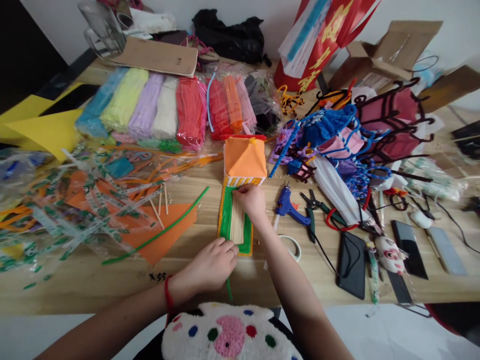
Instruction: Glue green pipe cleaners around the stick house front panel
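A small model house with an orange paper roof [245,159] stands at the table's middle, over orange and white striped edging. In front of it lies a long base with green pipe-cleaner strips [226,215] around a panel of thin wooden sticks [237,222]. My right hand [253,201] is closed, its fingertips pressed at the base's far end just below the house; what they pinch is hidden. My left hand [215,262] curls at the near left corner, closed on a green pipe cleaner [229,289] whose loose end hangs out below the fingers.
Right of the base lie a blue glue gun [290,207], pliers [311,212], a tape roll [291,248] and a black phone [351,265]. To the left are orange paper [165,232], another green pipe cleaner [157,235] and plastic wrappers [93,210]. Bundled pipe cleaners [189,110] lie behind.
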Motion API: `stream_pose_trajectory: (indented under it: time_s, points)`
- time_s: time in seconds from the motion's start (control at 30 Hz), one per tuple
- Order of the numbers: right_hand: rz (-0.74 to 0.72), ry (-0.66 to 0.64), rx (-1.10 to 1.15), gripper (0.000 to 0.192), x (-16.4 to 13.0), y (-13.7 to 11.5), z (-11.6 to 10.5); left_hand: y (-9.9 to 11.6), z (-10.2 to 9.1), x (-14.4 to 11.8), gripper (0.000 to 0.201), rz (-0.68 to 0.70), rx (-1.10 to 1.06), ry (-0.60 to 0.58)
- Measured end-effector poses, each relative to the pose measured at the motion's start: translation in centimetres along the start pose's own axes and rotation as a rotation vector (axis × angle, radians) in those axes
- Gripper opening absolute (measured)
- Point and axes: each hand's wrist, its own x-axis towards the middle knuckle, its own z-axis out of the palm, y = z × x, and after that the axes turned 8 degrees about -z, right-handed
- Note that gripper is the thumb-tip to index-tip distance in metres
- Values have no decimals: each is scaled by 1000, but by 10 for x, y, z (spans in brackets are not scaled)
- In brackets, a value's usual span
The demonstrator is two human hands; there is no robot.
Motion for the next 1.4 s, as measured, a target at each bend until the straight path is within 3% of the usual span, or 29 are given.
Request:
stream_pose_trajectory:
  time_s: [0.3, 0.6, 0.77, 0.93, 1.2, 1.4]
  points:
    - [-14, 33, 3, 12, -1, 2, 2, -2, 11, -9, 12, 34, 21, 65]
    - [-227, 152, 89, 12, -12, 12, 8, -3, 4, -5, 5, 30, 48, 54]
    - [-146, 174, 188, 16, -22, 14, 5, -5, 3, -6, 4, 10, 52, 53]
    - [-52, 108, 127, 20, -27, 10, 6, -5, 7, -8, 5, -3, 53, 69]
    - [-78, 85, -101, 22, -30, 3, 9, -3, 8, -11, 5, -5, 74, 70]
    - [-93, 59, -101, 20, -28, 6, 8, -3, 7, -11, 5, -25, 64, 61]
